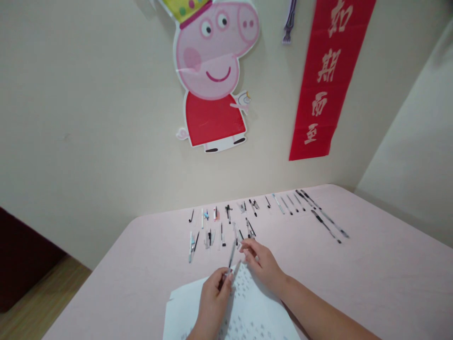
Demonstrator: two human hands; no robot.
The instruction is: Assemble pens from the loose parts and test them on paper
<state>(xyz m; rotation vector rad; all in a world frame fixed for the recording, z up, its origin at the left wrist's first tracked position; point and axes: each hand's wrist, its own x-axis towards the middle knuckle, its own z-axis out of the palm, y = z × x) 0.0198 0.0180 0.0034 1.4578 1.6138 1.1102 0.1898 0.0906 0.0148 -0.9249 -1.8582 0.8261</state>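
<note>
My left hand point(215, 295) is closed around the lower end of a slim clear pen point(231, 254), which points up and away from me. My right hand point(261, 264) is beside the pen's upper end, its fingers curled together at the tips. Whether those fingertips hold a small part or touch the pen is too small to tell. Both hands are above white paper sheets point(191, 307) marked with rows of small dark scribbles. Just beyond my hands lie pen parts, among them a dark pen piece point(222, 233) and a light blue pen piece point(191, 245).
Two rows of pen parts lie along the far side of the pink table point(141, 274). At the right are whole black-capped pens point(325, 226) and a pale blue pen point(278, 204). Behind stands a wall with a cartoon pig cutout point(215, 113) and a red banner point(318, 85).
</note>
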